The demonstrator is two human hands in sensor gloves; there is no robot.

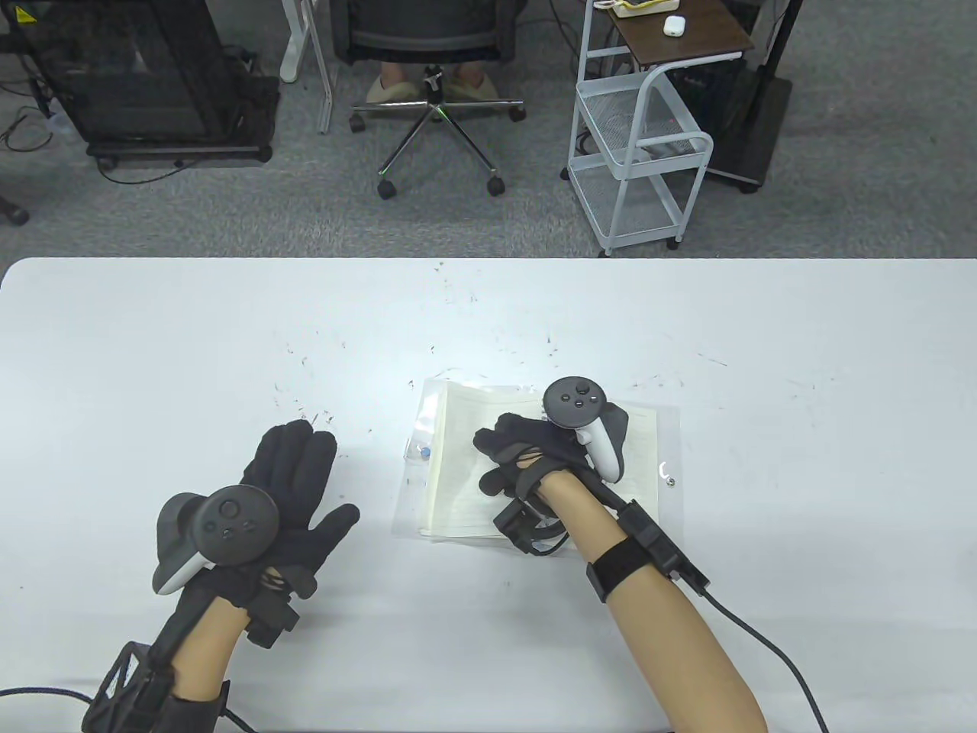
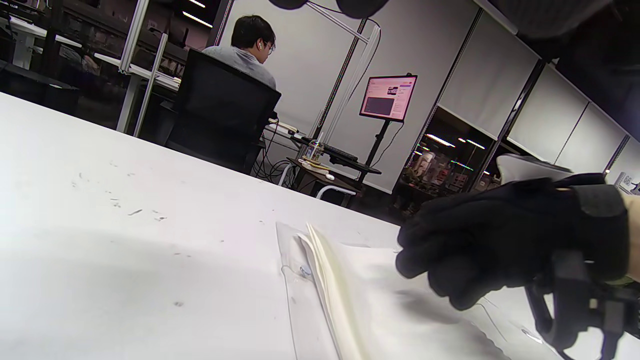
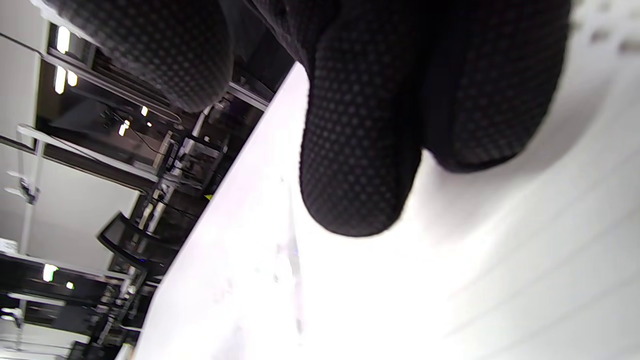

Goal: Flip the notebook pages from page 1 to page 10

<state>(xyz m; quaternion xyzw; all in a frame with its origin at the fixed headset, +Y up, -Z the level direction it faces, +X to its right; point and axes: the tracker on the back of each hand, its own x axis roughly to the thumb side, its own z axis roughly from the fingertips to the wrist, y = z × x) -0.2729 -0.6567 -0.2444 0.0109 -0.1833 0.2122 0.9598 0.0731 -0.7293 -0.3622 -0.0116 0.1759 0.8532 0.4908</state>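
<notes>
The right hand lies curled on the open notebook, a little below the middle of the table view, with its fingers bent down onto the left part of the page; in the left wrist view the same hand hangs just over the paper, and I cannot tell if it pinches a sheet or only presses it. The left hand is in the lower left of the frame, spread flat with fingers apart, holding nothing, well apart from the notebook on the white surface. The notebook is in the lower centre, open and flat, inside a clear plastic cover that sticks out at its left edge. I judge the pages thin, light and soft, so they bend easily and may crease or tear if pulled hard; the gloved fingertips may slide on smooth paper and lift two sheets together. The best place to take hold seems the free outer edge or a corner of one sheet, far from the binding. Where the spine runs is hidden by the hand, but it probably goes from the top to the bottom of the frame. The open book is wider than it is tall, so its long axis runs left to right.
</notes>
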